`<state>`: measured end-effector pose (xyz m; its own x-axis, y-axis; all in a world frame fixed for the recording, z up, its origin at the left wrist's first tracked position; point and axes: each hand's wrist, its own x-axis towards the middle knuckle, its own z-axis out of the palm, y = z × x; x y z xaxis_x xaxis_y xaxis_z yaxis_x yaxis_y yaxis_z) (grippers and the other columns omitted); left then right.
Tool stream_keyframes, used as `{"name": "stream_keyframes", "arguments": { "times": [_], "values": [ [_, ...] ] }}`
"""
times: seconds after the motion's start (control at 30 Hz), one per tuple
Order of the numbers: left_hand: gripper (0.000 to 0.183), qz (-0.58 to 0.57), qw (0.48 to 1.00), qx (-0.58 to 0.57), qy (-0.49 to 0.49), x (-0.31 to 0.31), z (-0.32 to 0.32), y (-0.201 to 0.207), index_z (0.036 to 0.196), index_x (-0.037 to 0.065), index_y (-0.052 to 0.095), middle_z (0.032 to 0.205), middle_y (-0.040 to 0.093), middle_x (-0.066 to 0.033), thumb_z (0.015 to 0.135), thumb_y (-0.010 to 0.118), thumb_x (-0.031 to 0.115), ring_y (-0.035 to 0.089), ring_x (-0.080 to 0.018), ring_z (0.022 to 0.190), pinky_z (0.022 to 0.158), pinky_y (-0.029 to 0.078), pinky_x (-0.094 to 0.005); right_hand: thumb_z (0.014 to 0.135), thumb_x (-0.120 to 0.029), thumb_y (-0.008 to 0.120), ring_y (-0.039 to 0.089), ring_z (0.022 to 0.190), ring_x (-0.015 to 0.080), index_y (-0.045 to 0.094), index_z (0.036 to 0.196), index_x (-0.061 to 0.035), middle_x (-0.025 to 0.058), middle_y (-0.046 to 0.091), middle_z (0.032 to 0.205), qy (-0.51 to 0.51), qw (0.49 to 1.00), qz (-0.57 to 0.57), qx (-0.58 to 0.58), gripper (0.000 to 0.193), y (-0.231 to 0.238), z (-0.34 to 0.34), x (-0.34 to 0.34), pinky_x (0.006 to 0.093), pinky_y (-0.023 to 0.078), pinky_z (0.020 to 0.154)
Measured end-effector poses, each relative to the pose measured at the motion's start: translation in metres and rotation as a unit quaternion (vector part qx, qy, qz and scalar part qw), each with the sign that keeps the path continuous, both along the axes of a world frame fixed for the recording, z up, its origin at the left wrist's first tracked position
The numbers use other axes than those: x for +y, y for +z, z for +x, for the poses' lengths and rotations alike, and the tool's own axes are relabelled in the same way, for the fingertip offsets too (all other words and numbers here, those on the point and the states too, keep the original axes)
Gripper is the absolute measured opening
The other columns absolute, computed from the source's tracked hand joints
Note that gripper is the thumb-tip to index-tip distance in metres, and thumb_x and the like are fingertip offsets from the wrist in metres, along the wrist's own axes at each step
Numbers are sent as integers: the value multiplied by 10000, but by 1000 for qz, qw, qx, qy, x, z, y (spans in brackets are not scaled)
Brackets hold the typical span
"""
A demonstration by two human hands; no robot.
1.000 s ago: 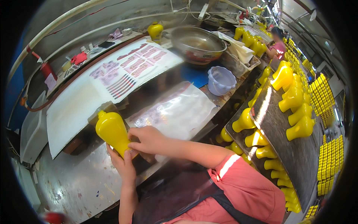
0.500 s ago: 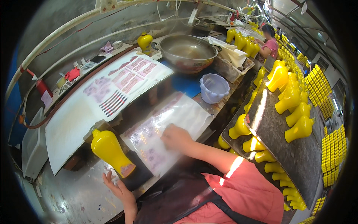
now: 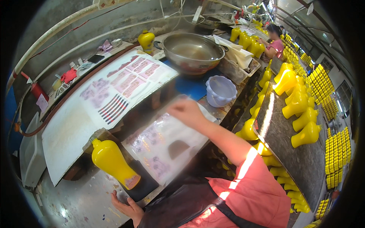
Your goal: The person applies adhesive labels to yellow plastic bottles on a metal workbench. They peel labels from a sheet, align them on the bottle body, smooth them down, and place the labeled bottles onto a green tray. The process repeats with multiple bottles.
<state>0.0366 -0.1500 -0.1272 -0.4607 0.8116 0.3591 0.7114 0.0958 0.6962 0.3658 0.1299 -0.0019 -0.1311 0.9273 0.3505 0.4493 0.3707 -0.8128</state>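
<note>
My right hand (image 3: 186, 112) is over the far part of a glossy white sheet (image 3: 182, 131) printed with purple and gold motifs. Its fingers look curled together, somewhat blurred, and whatever may be in them is hidden. On the sheet, nearer to me, lies a dark grey flat piece (image 3: 178, 149) with a rounded edge. To the left, a yellow vase (image 3: 112, 159) lies tilted on a dark support, neck away from me, with a reddish patterned patch at its foot. My left hand (image 3: 127, 207) is open below that foot, fingers apart, holding nothing visible.
A white slanted board (image 3: 68, 133) carries printed pieces and dark strips. Beyond stand a large metal pan (image 3: 194, 51) and a pale lilac bucket (image 3: 220, 91). Several yellow vases (image 3: 300, 102) fill the dark boards on the right, with a person in pink (image 3: 273, 45) farther back.
My right hand has moved away from me across the sheet, uncovering the dark grey piece. My left hand has shifted slightly down and right. The view has tilted a little.
</note>
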Motion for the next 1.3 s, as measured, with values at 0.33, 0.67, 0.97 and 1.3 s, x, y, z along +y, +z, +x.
{"name": "stream_keyframes", "arguments": {
  "times": [0.33, 0.67, 0.97, 1.3],
  "values": [
    [597, 27, 999, -2, 36, -4, 0, -11, 1491, -56, 413, 1437, 533, -245, 1053, 487, 343, 499, -408, 1327, 1154, 349, -511, 1013, -238, 664, 533, 565, 53, 770, 999, -50, -13, 658, 771, -32, 985, -112, 128, 217, 94, 21, 136, 208, 437, 533],
    [550, 16, 997, -1, 70, -3, 5, -15, 1452, -64, 450, 1375, 570, -236, 1057, 456, 318, 529, -399, 1289, 1133, 380, -492, 1031, -202, 620, 704, 762, 184, 697, 1162, -6, 92, 705, 953, -111, 940, -190, 260, 248, 129, 118, 285, 281, 587, 608],
    [463, -32, 990, 24, 137, 2, 13, -4, 1418, -59, 495, 1386, 574, -226, 1089, 385, 248, 539, -387, 1289, 1134, 376, -472, 1029, -90, 615, 737, 894, 262, 660, 1220, 44, 169, 694, 1060, -76, 934, -164, 309, 238, 124, 137, 384, 312, 638, 726],
    [434, -56, 959, 72, 267, 10, 23, -4, 1402, -52, 517, 1401, 555, -227, 1104, 385, 234, 503, -390, 1313, 1139, 358, -468, 1079, -179, 559, 698, 1091, 432, 525, 1293, 71, 265, 594, 1276, -107, 865, -206, 445, 330, 130, 126, 509, 469, 679, 849]
  ]
}}
